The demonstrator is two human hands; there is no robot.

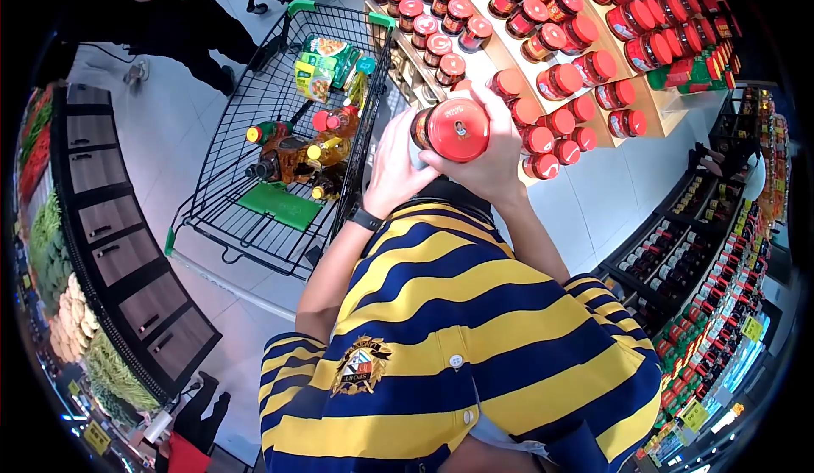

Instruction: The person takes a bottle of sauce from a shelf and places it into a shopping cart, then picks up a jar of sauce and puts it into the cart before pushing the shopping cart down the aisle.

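Observation:
Close in front of my chest is a sauce jar (459, 130) with a wide red lid, seen almost straight from above. My left hand (394, 166), wearing a black band at the wrist, is closed around the jar's left side. On the other side my right hand (498, 153) grips it, fingers curled along the lid's edge. The lid faces up towards me, while most of the jar's label and body is hidden. Just beyond my hands, many similar red-lidded jars (560, 81) stand in rows on a stepped wooden display (657, 115).
A wire shopping cart (278, 207) to my left carries oil bottles and green packets (339, 59). Another person (182, 24) stands by a second cart at upper left. Vegetable bins (110, 210) line the left; bottle shelves (678, 257) run along the right.

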